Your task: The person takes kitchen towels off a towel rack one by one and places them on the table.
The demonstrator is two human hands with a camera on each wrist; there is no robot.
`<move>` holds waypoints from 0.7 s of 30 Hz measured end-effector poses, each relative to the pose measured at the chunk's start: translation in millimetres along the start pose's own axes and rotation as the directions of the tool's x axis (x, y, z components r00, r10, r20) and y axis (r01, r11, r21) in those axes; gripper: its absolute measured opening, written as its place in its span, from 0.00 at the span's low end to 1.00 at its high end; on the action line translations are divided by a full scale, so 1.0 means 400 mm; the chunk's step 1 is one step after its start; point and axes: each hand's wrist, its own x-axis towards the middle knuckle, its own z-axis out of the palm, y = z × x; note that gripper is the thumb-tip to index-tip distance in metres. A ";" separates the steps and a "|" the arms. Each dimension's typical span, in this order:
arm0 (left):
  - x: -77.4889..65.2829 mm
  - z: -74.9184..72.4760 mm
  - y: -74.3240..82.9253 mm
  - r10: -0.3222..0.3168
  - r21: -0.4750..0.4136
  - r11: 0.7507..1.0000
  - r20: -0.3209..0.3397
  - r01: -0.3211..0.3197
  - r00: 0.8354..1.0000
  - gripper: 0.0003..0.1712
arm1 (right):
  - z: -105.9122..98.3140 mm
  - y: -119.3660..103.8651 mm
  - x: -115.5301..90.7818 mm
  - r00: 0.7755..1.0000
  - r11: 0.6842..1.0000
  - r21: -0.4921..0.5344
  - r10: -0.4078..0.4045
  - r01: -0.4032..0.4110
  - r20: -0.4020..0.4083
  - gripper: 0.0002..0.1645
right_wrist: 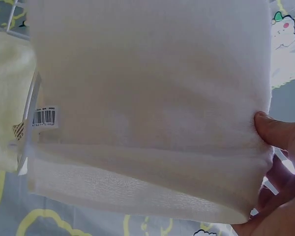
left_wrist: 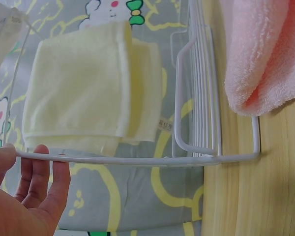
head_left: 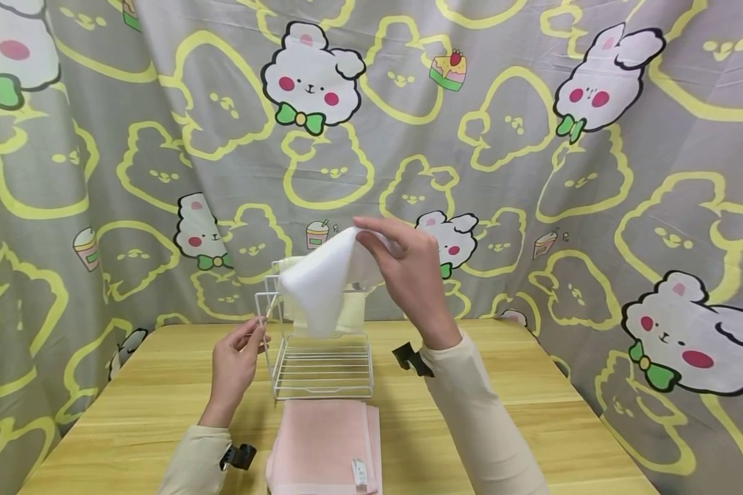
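My right hand (head_left: 408,271) pinches a white towel (head_left: 322,282) by its edge, holding it up over a white wire rack (head_left: 325,395). The towel hangs down in a fold, and its barcode label (right_wrist: 45,118) shows in the right wrist view. With thumb and fingertips, my left hand (head_left: 238,361) holds the rack's left upright, seen as a wire bar (left_wrist: 113,160) in the left wrist view. A folded pale yellow towel (left_wrist: 78,88) is draped over the rack's upper part; in the head view the white towel partly covers it.
Folded pink towels (head_left: 322,447) with a small label lie on the wooden table (head_left: 470,405), right in front of the rack. Behind the table hangs a grey curtain (head_left: 371,165) with cartoon rabbits. A black wrist strap (head_left: 411,359) sits on each sleeve.
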 end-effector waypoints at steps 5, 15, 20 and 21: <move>-0.002 0.000 0.003 -0.008 0.009 1.000 -0.003 0.008 1.000 0.18 | -0.015 -0.004 -0.024 0.999 0.999 0.020 -0.031 0.032 -0.022 0.14; 0.002 -0.001 0.001 -0.008 0.011 1.000 0.004 0.008 1.000 0.19 | -0.051 -0.025 -0.059 0.998 0.998 0.052 -0.041 0.044 -0.052 0.14; 0.002 -0.002 -0.002 -0.023 0.019 1.000 0.007 0.023 1.000 0.20 | -0.063 -0.027 -0.080 0.998 0.998 0.043 -0.032 0.034 -0.061 0.14; 0.002 -0.001 -0.003 -0.024 0.018 1.000 0.006 0.024 1.000 0.20 | -0.066 -0.027 -0.085 0.998 0.999 0.041 -0.028 0.030 -0.062 0.14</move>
